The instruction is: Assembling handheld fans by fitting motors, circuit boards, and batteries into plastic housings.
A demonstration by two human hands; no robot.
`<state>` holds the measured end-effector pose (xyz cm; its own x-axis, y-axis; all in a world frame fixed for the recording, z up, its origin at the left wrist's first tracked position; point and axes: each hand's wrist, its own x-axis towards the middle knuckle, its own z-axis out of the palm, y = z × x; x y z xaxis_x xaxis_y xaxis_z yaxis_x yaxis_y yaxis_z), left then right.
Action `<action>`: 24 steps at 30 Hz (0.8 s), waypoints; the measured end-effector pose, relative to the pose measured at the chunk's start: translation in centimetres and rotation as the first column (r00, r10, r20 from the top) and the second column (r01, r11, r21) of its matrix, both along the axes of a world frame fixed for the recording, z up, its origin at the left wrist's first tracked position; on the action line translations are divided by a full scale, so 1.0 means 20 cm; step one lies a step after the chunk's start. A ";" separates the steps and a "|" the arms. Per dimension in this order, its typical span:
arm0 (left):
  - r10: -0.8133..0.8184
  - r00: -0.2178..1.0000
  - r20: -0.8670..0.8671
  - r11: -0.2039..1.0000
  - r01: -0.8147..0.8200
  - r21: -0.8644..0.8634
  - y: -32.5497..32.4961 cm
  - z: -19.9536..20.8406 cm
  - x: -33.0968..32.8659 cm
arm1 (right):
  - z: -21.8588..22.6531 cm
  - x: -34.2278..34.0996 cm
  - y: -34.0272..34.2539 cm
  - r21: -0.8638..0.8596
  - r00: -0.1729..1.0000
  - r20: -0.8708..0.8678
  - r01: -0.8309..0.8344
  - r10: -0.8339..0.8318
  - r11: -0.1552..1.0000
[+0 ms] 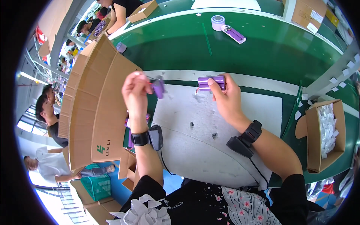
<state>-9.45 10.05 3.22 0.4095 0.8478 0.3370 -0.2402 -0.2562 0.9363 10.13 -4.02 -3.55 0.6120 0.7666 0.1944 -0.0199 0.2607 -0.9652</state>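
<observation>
My right hand is closed around a purple battery pack made of cylindrical cells laid side by side, its thumb pressing on the front. A short, thin lead hangs from the pack's left end. To the left, my left hand pinches a smaller purple piece by a dark, wire-like part. Motion smears that piece, so I cannot tell its exact kind. Both hands are raised over the far edge of a pale grey work board with dark worn spots, and the two purple things are apart.
A tall cardboard carton stands at the left, purple pieces beside it. At the right is a cardboard box of white slips. A round lilac device and an elongated purple part lie on the green bench. People work at far left.
</observation>
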 end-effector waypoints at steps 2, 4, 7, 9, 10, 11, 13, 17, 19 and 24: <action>0.186 0.974 0.127 0.982 -0.190 0.014 0.03 0.02 -0.04 | 0.00 0.01 0.00 -0.003 1.000 0.014 0.006 -0.006 1.000; 0.317 0.937 -0.145 0.941 -0.293 0.167 0.08 -0.02 -0.15 | 0.01 -0.02 0.00 -0.021 0.998 0.052 -0.019 0.020 1.000; 0.466 0.788 -0.403 0.872 -0.330 0.363 0.10 -0.06 -0.21 | 0.02 -0.03 -0.01 -0.007 0.997 0.066 -0.026 0.026 1.000; 0.591 0.523 -0.615 0.797 -0.260 0.544 0.09 -0.09 -0.22 | 0.02 -0.03 -0.02 -0.006 0.997 0.077 -0.016 0.017 1.000; 0.576 0.536 -0.617 0.805 -0.245 0.540 0.08 -0.08 -0.19 | 0.03 -0.03 -0.02 0.015 0.997 0.079 0.000 -0.001 1.000; 0.638 0.521 -0.567 0.751 -0.257 0.608 0.07 -0.06 -0.18 | 0.03 -0.03 -0.02 0.036 0.996 0.081 0.018 -0.021 0.999; 0.730 0.512 -0.453 0.636 -0.268 0.723 0.03 -0.01 -0.12 | 0.02 -0.02 0.00 0.088 0.997 0.056 0.042 -0.047 0.995; 0.296 0.769 -0.566 0.916 -0.061 0.397 -0.13 0.08 0.17 | 0.02 -0.03 0.05 0.145 0.995 0.004 0.103 -0.105 0.984; -0.067 0.860 -0.505 0.993 0.105 0.047 -0.30 0.05 0.37 | 0.03 -0.04 0.06 0.143 0.978 0.084 0.177 -0.190 0.974; -0.328 0.942 -0.077 0.892 0.282 -0.353 -0.29 -0.15 0.61 | 0.05 -0.05 0.11 0.241 0.945 0.103 0.278 -0.309 0.930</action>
